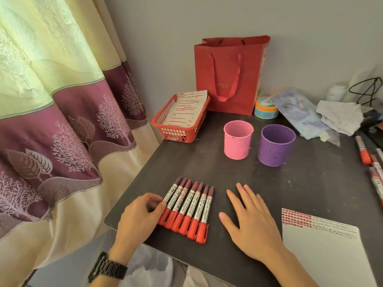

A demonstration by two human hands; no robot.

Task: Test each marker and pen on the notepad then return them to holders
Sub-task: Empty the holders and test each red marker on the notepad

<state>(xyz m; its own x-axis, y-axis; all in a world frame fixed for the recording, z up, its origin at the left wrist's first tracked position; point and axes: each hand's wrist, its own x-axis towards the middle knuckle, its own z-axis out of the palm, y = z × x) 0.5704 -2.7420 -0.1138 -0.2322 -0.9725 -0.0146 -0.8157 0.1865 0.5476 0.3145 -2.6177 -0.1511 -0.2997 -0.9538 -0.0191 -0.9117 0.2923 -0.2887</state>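
Head view: red markers (pixel 187 210) point away between the hands, left hand (pixel 141 214) curled round the end one, right hand (pixel 248 222) flat, open, just beside.

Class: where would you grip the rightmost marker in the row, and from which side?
Pinch the rightmost marker at its white barrel, from above and the right: it lies flat, touching its neighbour on the left, its right side free.

Dark worktop (pixel 310 193) sitting against grey wall (pixel 165 27); cream-and-purple curtain (pixel 51 90) hanging at 9 o'clock, daylight glowing through.
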